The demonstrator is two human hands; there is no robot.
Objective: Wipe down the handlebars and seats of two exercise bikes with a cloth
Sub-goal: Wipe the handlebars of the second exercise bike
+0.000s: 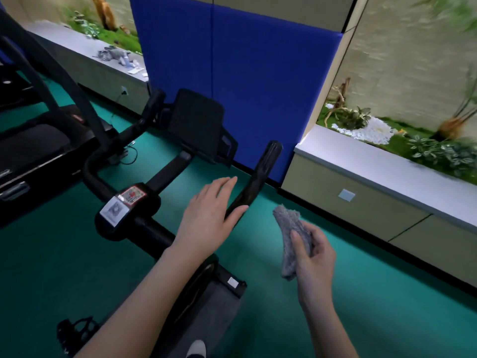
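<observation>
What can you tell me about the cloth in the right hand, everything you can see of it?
The cloth is grey, with a nubby, towel-like texture, bunched into a long folded strip. The right hand pinches it near the middle, thumb across the front, so one end sticks up and the other hangs below. It is held in the air over the green floor, right of the bike's handlebar, touching nothing else.

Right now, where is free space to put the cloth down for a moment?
The grey ledge right of the blue padded panel is bare along its front, up to the planter bed. The far ledge left of the panel is crowded with small items. The right hand holds the cloth; the left hand hovers at the right handlebar.
</observation>
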